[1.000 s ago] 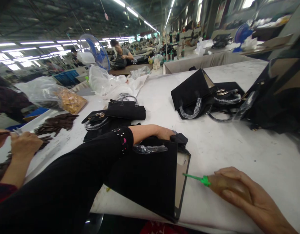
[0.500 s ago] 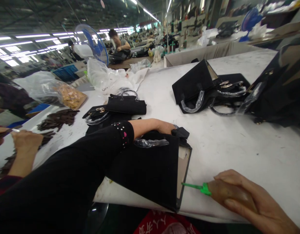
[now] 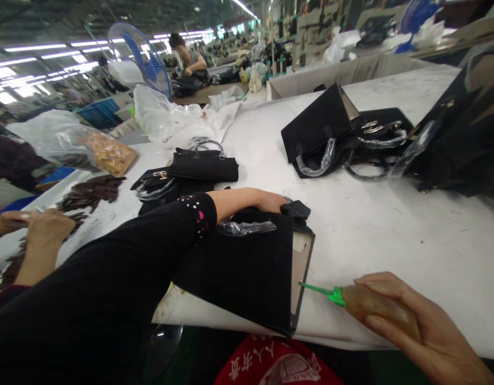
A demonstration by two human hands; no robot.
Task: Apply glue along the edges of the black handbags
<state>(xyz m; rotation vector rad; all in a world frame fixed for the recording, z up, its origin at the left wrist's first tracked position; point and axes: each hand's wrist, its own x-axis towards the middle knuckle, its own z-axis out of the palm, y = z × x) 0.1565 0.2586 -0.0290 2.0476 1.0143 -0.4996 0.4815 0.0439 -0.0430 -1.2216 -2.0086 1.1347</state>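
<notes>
A black handbag (image 3: pixel 247 272) lies on its side at the table's front edge, its tan unfinished end panel (image 3: pixel 298 267) facing right. Across its top reaches my left hand (image 3: pixel 273 202), closed on the black flap (image 3: pixel 297 209) at the upper corner; the fingertips are partly hidden. A plastic-wrapped handle (image 3: pixel 247 228) rests on the bag below that wrist. My right hand (image 3: pixel 415 315) is wrapped around a brown squeeze bottle (image 3: pixel 375 307) with a green nozzle (image 3: pixel 319 290). The thin tip meets the end panel near its outer edge; whether it touches, I cannot tell.
More black handbags lie at left (image 3: pixel 202 167) and right (image 3: pixel 323 133) on the white table (image 3: pixel 391 235). Dark brown strips (image 3: pixel 92 192) are piled at left, near another person's hands (image 3: pixel 48 230). A bag of tan pieces (image 3: pixel 110 154) and a blue fan (image 3: pixel 144 59) stand beyond.
The nozzle tip has moved slightly up along the end panel, away from the front corner. My left hand keeps its place on the bag. The whole view has shifted a little.
</notes>
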